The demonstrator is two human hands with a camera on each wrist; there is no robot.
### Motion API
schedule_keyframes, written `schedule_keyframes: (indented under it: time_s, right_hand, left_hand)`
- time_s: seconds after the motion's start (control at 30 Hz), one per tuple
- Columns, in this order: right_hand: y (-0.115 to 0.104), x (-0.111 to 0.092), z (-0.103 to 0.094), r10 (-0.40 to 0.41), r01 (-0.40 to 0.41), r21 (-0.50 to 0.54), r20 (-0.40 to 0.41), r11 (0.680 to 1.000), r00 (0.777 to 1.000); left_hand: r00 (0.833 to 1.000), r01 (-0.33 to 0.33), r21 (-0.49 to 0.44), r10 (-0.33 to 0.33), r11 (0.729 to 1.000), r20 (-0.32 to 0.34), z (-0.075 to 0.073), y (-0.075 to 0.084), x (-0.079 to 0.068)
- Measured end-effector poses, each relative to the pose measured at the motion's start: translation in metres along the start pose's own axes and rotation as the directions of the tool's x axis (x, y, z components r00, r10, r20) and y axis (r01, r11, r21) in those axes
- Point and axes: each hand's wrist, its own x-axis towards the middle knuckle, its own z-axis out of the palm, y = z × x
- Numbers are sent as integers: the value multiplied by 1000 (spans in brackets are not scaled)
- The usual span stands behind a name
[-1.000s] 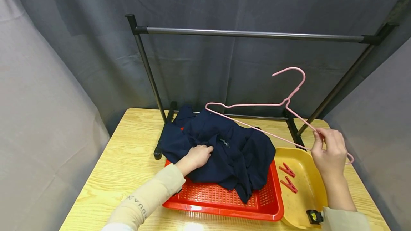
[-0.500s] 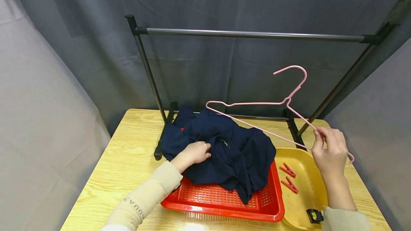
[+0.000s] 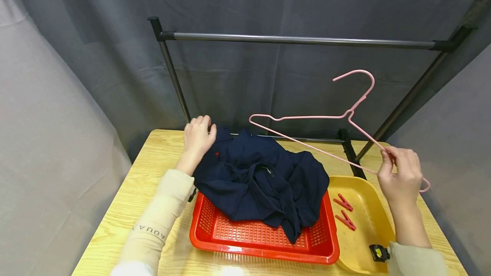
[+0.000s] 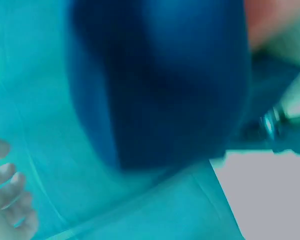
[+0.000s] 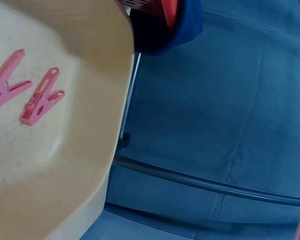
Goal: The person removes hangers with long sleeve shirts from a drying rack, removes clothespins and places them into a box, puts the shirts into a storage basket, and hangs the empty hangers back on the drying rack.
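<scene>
A crumpled navy garment (image 3: 264,191) with a small pale mark lies heaped in the red basket (image 3: 264,258), spilling past its back rim. My left hand (image 3: 198,137) is at the garment's back left corner, beside the rack's left post; its fingers are loosely bent. In the left wrist view that hand (image 4: 12,200) shows at the edge, apart from the blurred dark cloth (image 4: 170,90). On the right, my right hand (image 3: 402,176) pinches one arm of a pink hanger (image 3: 307,117), held hook up above the basket and the yellow tray.
Behind the basket stands a rack with a metal rail (image 3: 299,40). The yellow tray (image 3: 377,208) at right holds two red clothespins (image 3: 346,220) and a small black object (image 3: 379,253). Wood table (image 3: 115,225) extends to the left; grey curtains surround it.
My left hand has left the middle of the garment and moved up and left to its back corner. The right hand and hanger have shifted slightly right, with the hook higher.
</scene>
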Motion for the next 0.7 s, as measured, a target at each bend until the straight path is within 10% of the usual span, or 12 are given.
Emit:
schedule_keyframes:
  time_s: [0.23, 0.7]
  right_hand:
    - [-2, 10, 0, 1, -1, -15, 4, 1000, 1000]
    - [-6, 39, 11, -41, 41, -14, -34, 999, 999]
  left_hand:
    - [984, 150, 134, -135, 979, -118, -3, -42, 23]
    - [937, 315, 215, -339, 924, 84, -9, -69, 47]
